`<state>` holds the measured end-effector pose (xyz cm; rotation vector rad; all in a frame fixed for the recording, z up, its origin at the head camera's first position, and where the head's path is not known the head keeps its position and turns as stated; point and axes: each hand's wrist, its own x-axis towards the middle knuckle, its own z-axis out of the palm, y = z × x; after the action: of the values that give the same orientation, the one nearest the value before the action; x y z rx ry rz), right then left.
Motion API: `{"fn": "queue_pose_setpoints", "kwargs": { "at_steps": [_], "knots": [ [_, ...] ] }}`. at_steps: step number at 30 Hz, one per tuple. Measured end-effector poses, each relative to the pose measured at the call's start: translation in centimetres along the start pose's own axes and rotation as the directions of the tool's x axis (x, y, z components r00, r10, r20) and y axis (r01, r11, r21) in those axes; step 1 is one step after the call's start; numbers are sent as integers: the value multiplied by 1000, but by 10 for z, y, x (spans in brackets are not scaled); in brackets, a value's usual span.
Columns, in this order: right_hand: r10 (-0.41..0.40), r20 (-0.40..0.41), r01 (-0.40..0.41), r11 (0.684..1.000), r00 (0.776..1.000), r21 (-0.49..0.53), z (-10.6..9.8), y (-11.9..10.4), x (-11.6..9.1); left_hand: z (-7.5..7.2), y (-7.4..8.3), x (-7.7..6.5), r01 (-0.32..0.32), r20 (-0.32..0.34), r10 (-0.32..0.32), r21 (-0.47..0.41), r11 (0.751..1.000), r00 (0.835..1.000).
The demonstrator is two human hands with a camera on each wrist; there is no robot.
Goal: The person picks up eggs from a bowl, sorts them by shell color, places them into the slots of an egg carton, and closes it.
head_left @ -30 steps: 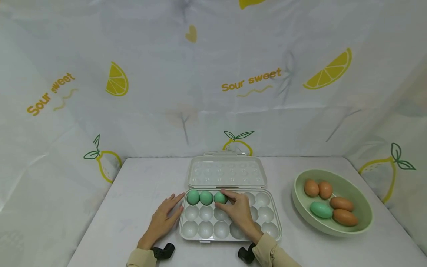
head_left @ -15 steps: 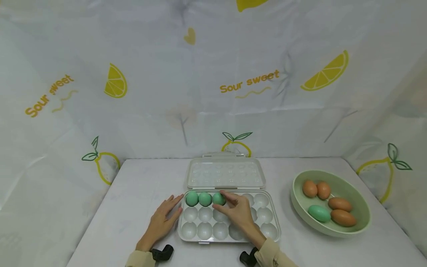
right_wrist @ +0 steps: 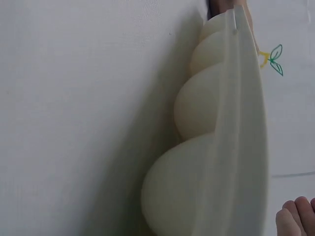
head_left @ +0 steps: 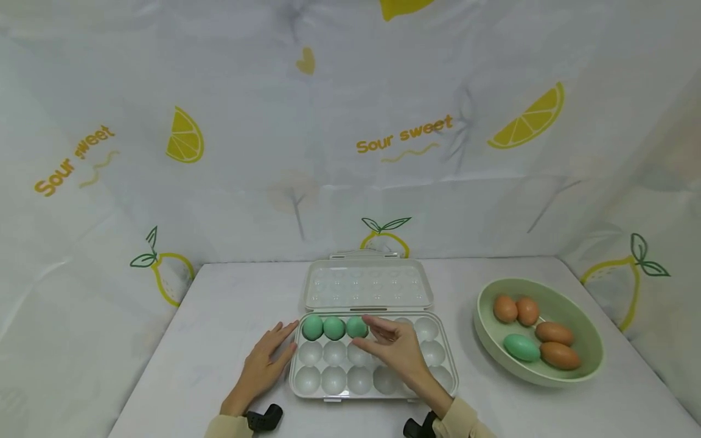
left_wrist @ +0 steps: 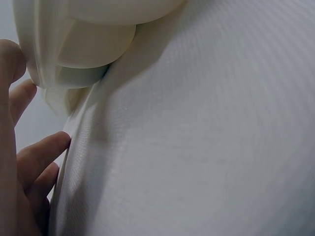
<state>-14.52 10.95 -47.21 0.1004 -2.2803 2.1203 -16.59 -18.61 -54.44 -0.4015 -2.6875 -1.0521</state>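
Observation:
Three green eggs sit side by side in the back left cups of a white egg tray, whose clear lid lies folded back behind it. My right hand is over the tray, thumb and fingers parted just right of the third green egg, with nothing held between them. In the right wrist view its fingertips show past the tray's rim. My left hand rests with extended fingers against the tray's left edge. In the left wrist view, fingertips touch the tray's side.
To the right stands a pale green bowl holding several brown eggs and one green egg. A white cloth with lemon prints hangs behind the white-covered table.
My right hand has let go of the third green egg and drawn slightly right and toward me. The egg stays in its cup. My left hand keeps its place at the tray.

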Motion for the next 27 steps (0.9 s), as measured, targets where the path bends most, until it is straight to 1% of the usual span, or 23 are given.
{"fn": "queue_pose_setpoints", "kwargs": {
  "at_steps": [5, 10, 15, 19, 22, 27],
  "knots": [
    [17, -2, -17, 1000, 1000, 14, -13, -2, 0, -1, 0, -1, -15, -19, 15, 11, 1000, 1000],
    [3, -11, -3, 1000, 1000, -15, -31, -6, -1, 0, 0, -1, 7, -6, -7, -15, 1000, 1000],
    [-24, -44, 22, 999, 999, -34, -55, -9, 0, 0, 0, -1, -19, -20, 19, 3, 1000, 1000],
    [-37, -61, 33, 997, 997, -70, -76, -13, 1, 0, 1, -1, -33, -38, 34, 17, 999, 999],
    [-49, -79, 40, 993, 996, -107, -92, -15, 0, -1, 1, -1, -18, -33, 19, 13, 1000, 999],
    [-84, -133, 65, 988, 988, -143, -120, -19, -2, -1, 1, 0, 8, 2, -8, -2, 1000, 1000]
  ]
}}
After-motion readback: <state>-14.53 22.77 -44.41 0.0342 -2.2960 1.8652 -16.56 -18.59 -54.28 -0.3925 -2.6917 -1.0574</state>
